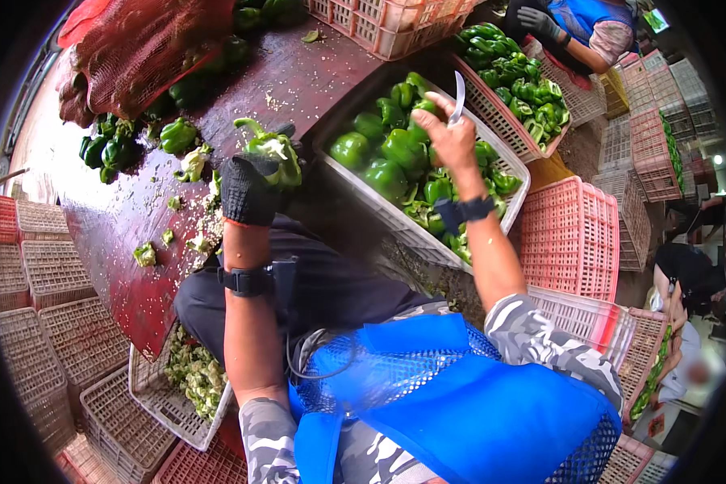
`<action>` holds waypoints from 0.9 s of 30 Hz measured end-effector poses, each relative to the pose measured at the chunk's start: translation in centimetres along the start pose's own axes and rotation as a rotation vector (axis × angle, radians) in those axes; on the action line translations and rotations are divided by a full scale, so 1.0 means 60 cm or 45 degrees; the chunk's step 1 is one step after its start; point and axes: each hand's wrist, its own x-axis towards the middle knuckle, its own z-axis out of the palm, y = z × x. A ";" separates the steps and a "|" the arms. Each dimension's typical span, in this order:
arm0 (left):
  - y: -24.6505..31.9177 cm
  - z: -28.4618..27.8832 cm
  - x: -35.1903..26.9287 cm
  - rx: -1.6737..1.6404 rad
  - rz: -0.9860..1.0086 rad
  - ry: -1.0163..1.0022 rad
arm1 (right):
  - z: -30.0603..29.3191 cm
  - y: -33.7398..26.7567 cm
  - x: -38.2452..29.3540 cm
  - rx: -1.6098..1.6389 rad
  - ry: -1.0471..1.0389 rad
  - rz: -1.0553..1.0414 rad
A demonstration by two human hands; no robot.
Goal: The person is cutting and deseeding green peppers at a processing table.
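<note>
My left hand (253,190), in a dark knit glove, grips a green bell pepper (281,160) that is cut open, its pale inside showing. My bare right hand (457,145) holds a small curved knife (459,94), blade pointing up, with the thumb and a finger spread. That hand is above a pale plastic crate (517,199) of green peppers, some whole and some cut. On the dark red table (314,75) near my left hand lie another green pepper (178,135), a cut-out pepper core (192,163) and scattered seeds.
A red mesh sack (145,54) rests on the table by more peppers. Below its edge, a crate (181,420) holds pepper scraps (193,375). A pink crate (569,236) and another crate of peppers (520,91) stand at right, near a person with a gloved hand (538,23).
</note>
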 end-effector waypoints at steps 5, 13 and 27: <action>0.035 0.022 0.007 -0.330 0.001 -0.128 | -0.055 0.167 0.064 -0.653 -0.191 0.088; 0.049 0.038 0.025 -0.691 -0.029 -0.514 | 0.054 -0.085 -0.021 0.240 -0.577 -0.435; 0.028 0.029 0.000 -0.518 0.108 -0.519 | 0.126 -0.165 -0.065 0.005 -0.899 -0.796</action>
